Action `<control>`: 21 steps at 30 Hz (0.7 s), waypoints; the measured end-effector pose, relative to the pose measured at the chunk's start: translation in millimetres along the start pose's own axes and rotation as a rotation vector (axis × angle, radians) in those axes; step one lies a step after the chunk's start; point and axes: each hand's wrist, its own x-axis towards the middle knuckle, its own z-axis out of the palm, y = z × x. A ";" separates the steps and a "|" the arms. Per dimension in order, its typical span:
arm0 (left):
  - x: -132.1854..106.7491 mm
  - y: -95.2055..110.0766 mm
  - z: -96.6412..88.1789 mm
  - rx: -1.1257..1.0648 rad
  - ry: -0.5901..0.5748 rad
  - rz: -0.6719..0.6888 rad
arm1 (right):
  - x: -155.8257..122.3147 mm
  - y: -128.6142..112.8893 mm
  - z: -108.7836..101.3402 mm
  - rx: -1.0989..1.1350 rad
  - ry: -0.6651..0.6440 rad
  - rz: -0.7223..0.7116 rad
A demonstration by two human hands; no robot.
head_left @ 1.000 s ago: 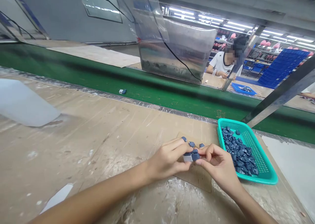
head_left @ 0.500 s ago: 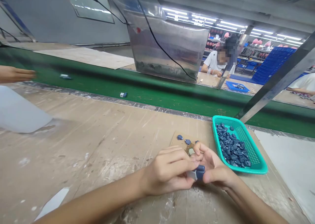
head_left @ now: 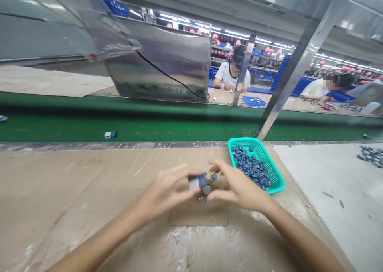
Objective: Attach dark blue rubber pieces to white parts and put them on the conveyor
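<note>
The left hand (head_left: 166,193) is closed in a pinch on a small blue-and-grey block (head_left: 196,181). The right hand (head_left: 237,180) is held half open and empty, just beside a round grey disc (head_left: 206,190) and a small blue piece (head_left: 213,177), over a cardboard sheet (head_left: 197,216) on the desk (head_left: 74,192). A teal plastic basket (head_left: 239,141) near the right hand is heaped with dark blue parts (head_left: 251,166).
</note>
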 end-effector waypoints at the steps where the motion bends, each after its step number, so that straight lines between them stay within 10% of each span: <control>1: 13.8 -18.4 -0.1 0.070 -0.029 -0.061 | -1.7 5.3 -15.2 -0.244 0.059 0.010; 9: 86.0 -146.1 9.6 0.387 0.108 -0.543 | -18.9 64.3 -79.5 -0.828 -0.162 0.314; 21: -1.0 -212.5 -78.5 0.275 0.543 -1.100 | -12.3 71.3 -84.8 -0.792 -0.185 0.290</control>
